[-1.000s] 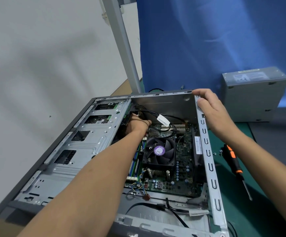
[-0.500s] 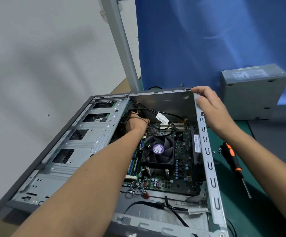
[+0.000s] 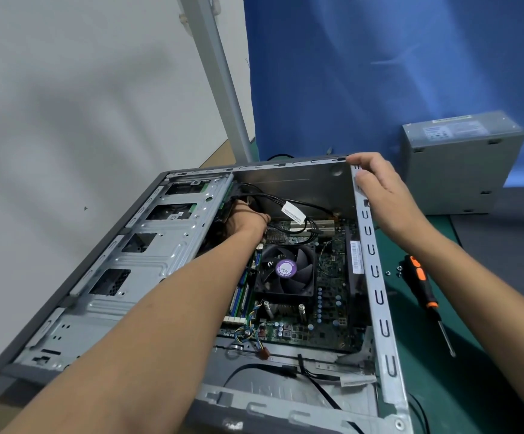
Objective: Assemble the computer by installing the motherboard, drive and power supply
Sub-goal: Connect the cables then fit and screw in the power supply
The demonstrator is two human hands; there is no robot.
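Where the drive cage (image 3: pixel 160 242) hides its fingers, left hand (image 3: pixel 245 219), grip unclear; right hand (image 3: pixel 386 195) curled round the case (image 3: pixel 376 277) rim.

1. The bench (image 3: pixel 473 355) has a dark green mat on top, and a bit of tan wood shows past the case's far edge.
2. The computer case (image 3: pixel 376 296) lies open side up, straight on the bench. The right grip (image 3: pixel 379 189) is hooked over its far right corner.
3. The power supply (image 3: pixel 461 170), a grey box, stands beyond and right of the grip, apart from the case.
4. The screwdriver (image 3: pixel 423 286), black and orange handle, lies flat on the mat nearer me than the grip, just outside the case wall.
5. A few tiny screws (image 3: pixel 393 270) sit between the screwdriver handle and the case.
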